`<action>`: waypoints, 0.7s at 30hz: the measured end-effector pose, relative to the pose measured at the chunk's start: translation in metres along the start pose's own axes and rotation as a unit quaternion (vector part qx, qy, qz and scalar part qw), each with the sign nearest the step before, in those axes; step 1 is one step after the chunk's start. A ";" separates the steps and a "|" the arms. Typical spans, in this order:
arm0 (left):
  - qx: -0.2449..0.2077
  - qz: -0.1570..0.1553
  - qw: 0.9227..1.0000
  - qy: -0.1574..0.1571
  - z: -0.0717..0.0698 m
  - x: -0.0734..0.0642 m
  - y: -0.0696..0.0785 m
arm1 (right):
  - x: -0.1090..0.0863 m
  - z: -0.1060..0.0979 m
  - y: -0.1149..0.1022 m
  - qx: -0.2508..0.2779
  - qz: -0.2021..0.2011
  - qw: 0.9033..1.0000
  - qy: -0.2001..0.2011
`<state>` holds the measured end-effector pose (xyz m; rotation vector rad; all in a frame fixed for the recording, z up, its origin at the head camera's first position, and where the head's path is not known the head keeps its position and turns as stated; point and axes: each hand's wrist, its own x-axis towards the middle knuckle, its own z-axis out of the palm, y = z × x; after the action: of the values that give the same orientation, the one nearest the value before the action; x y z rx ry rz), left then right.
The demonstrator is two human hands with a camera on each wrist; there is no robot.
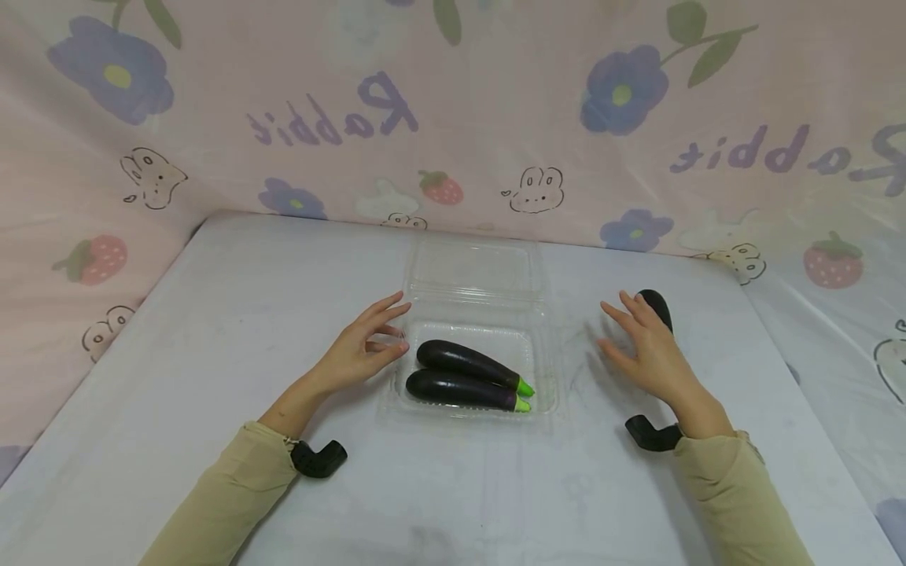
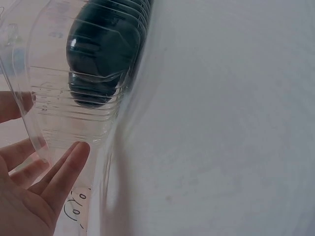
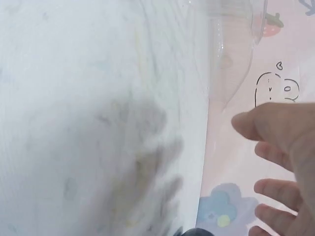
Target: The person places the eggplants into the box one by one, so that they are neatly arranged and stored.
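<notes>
Two dark purple eggplants with bright green stem ends, an upper one and a lower one, lie side by side in a clear plastic clamshell box. Its lid is folded back behind it. My left hand is at the box's left edge, fingers relaxed and spread; in the left wrist view its fingertips overlap the clear rim. To the right of the box, my right hand hovers over the table with spread fingers and holds nothing. A third eggplant is partly hidden behind it.
The box stands on a white-covered table. A pink curtain printed with flowers, strawberries and rabbits hangs behind the table and along its sides. Black curved pieces sit at both wrists, one by the left cuff and one by the right cuff.
</notes>
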<state>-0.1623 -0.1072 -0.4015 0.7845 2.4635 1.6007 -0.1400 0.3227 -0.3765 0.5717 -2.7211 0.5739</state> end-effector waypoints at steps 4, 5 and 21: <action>0.000 0.002 1.000 -0.001 0.000 0.000 0.000 | -0.002 -0.001 0.006 0.006 0.012 1.000 -0.004; 0.000 0.002 1.000 0.000 0.000 0.000 0.000 | -0.002 -0.002 0.006 0.007 0.018 1.000 -0.006; -0.002 0.000 1.000 0.001 0.000 0.000 0.000 | -0.008 -0.007 0.020 0.010 0.117 0.992 -0.044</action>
<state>-0.1626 -0.1072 -0.4015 0.7821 2.4625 1.6064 -0.1400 0.3450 -0.3797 0.2883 -2.8902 0.6484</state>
